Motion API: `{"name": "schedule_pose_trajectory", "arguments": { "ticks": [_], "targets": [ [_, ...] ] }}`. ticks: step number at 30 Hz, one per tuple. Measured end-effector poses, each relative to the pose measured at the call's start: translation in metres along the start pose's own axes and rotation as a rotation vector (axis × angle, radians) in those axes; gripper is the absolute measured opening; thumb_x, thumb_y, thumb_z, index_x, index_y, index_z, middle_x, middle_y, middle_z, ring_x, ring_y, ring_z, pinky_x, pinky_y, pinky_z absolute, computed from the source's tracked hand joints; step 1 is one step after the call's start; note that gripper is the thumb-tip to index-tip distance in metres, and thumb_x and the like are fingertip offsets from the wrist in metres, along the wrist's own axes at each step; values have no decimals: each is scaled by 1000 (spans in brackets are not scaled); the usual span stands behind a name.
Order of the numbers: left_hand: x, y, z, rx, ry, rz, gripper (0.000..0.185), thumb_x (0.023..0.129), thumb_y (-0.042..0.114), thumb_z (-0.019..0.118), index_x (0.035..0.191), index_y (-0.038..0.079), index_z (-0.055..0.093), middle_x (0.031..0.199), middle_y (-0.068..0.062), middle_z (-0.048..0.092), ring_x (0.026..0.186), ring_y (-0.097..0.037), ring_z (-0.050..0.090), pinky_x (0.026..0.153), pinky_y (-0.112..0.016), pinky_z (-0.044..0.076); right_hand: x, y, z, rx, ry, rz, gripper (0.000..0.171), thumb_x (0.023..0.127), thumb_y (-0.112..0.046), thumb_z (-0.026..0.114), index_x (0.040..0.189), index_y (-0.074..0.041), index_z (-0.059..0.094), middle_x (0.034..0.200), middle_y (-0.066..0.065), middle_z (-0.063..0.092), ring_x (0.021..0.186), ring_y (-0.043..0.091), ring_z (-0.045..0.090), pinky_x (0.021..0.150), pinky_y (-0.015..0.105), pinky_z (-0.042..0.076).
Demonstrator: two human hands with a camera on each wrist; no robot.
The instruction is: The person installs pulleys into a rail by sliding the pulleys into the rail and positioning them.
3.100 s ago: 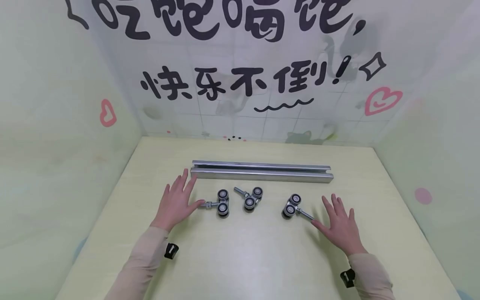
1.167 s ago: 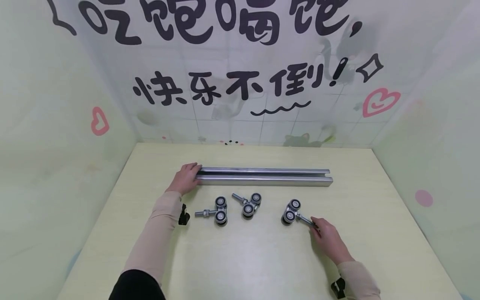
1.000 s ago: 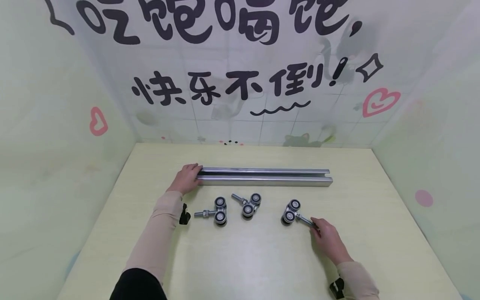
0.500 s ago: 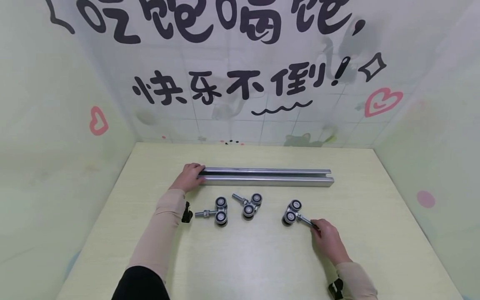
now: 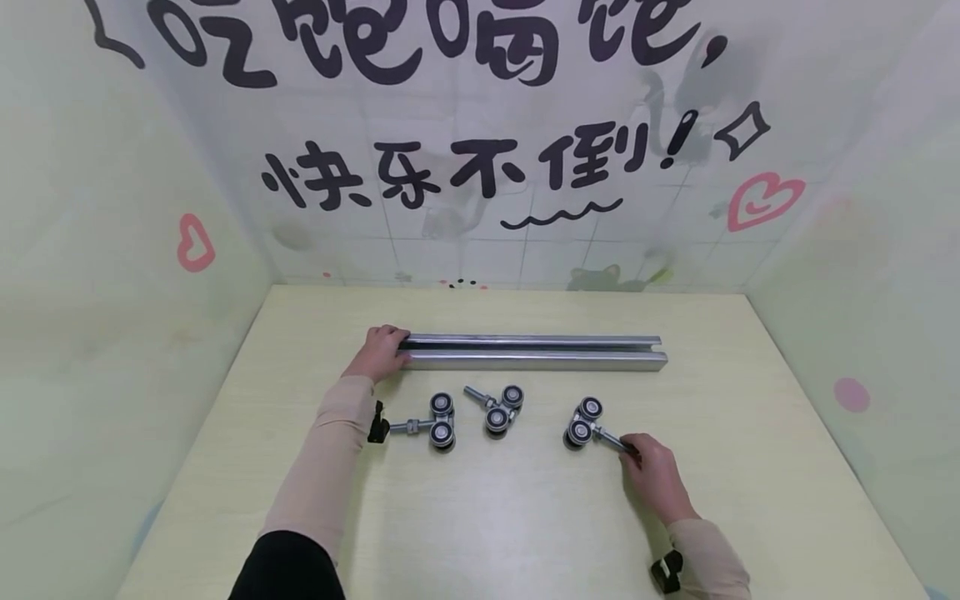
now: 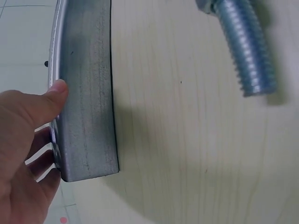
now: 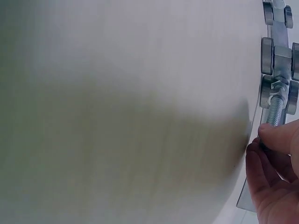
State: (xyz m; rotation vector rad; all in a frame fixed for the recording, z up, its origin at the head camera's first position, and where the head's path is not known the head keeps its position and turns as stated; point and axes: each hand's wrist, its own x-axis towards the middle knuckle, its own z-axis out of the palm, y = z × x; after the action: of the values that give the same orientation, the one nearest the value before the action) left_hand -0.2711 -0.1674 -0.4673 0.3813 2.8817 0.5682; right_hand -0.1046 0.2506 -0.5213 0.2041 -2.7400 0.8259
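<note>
My left hand (image 5: 378, 356) is wrapped round the left end of the steel channel rail (image 5: 532, 353), thumb on its near wall. My right hand (image 5: 655, 477) pinches the threaded bolt (image 5: 613, 439) of the right-hand roller trolley (image 5: 581, 423), which lies on the table (image 5: 487, 517) just in front of the rail. Two more trolleys (image 5: 435, 422) (image 5: 498, 408) lie between my hands. Held only by the bolt tip, the heavy wheel end could swing or slip from my fingers, and the rail could skid if I lift one end.
</note>
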Motion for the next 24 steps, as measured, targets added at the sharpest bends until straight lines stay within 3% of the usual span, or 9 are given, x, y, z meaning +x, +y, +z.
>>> {"name": "schedule_pose_trajectory", "arguments": {
  "ticks": [5, 14, 24],
  "targets": [
    [2, -1, 1, 0, -7, -22, 52, 87, 18, 59, 131, -3, 42, 131, -28, 39, 120, -45, 30, 101, -53, 31, 1, -1, -1, -5, 17, -11, 21, 68, 12, 69, 86, 4, 63, 79, 12, 64, 70, 21, 60, 62, 36, 52],
    [3, -1, 1, -7, -9, -19, 52, 87, 18, 60, 131, -4, 42, 130, -28, 40, 120, -45, 31, 101, -52, 31, 0, -6, -5, -44, 115, -127, 24, 62, 17, 69, 82, 4, 64, 73, 9, 59, 63, 17, 55, 56, 30, 51],
    [3, 0, 0, -24, 5, -19, 51, 87, 17, 60, 130, -4, 43, 129, -30, 40, 120, -45, 30, 101, -52, 30, 4, -13, -9, -26, 211, -202, 23, 63, 17, 69, 81, 5, 64, 73, 8, 57, 62, 13, 53, 52, 24, 49]
  ]
}}
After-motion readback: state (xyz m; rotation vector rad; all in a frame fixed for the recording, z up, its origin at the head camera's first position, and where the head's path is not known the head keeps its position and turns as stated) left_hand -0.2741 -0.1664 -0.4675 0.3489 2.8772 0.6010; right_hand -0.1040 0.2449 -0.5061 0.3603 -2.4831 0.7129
